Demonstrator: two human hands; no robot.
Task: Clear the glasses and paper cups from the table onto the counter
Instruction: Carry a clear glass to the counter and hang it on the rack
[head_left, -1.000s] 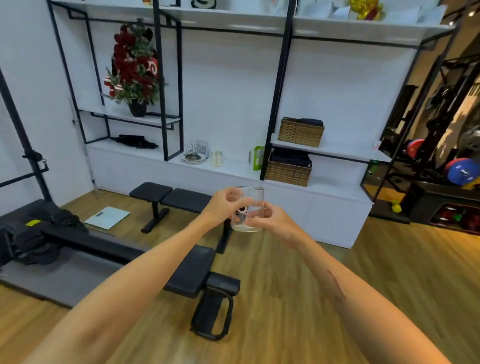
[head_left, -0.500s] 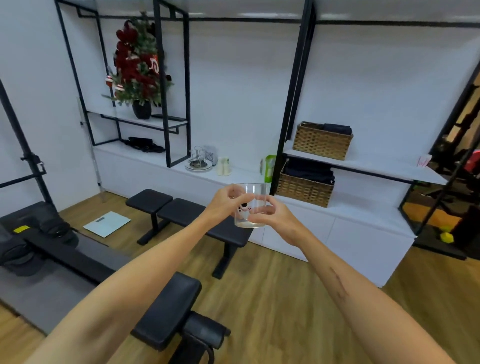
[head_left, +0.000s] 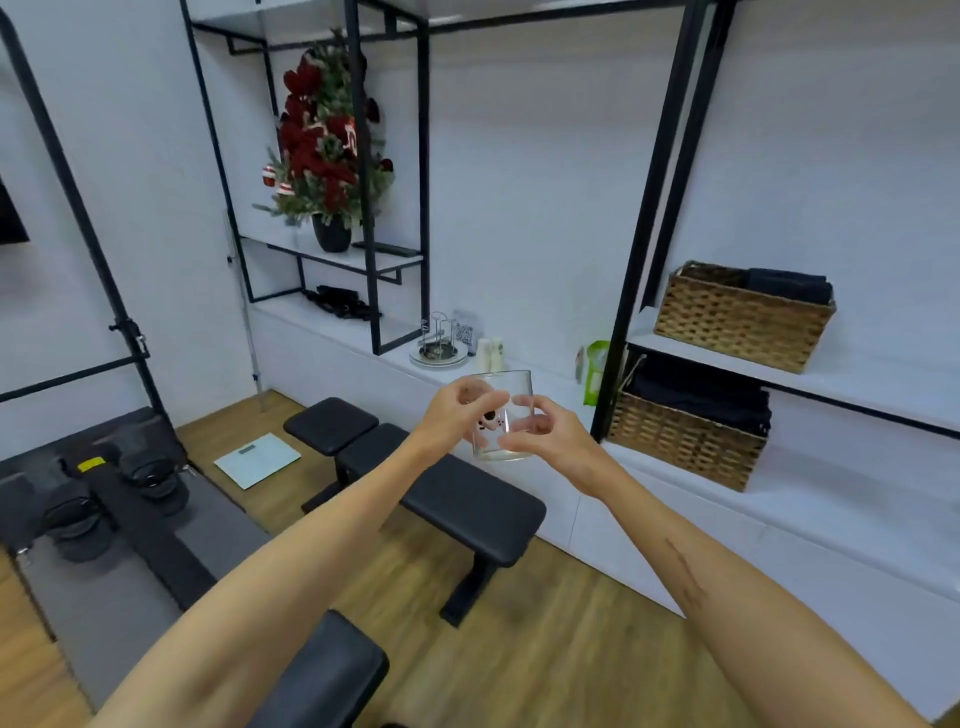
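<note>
We pinch the upright glass tumbler (head_left: 503, 415) between left hand (head_left: 457, 415) and right hand (head_left: 540, 434), fingers curled round its sides (white counter (head_left: 519, 371) lies beyond at twelve o'clock).

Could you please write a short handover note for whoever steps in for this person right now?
Left hand and right hand both grip one clear glass, held upright in the air over the black bench.
The white counter lies ahead and already holds paper cups beside a metal rack.
Left: set this glass on the counter. The table is out of view, so what remains there is unknown.
</note>
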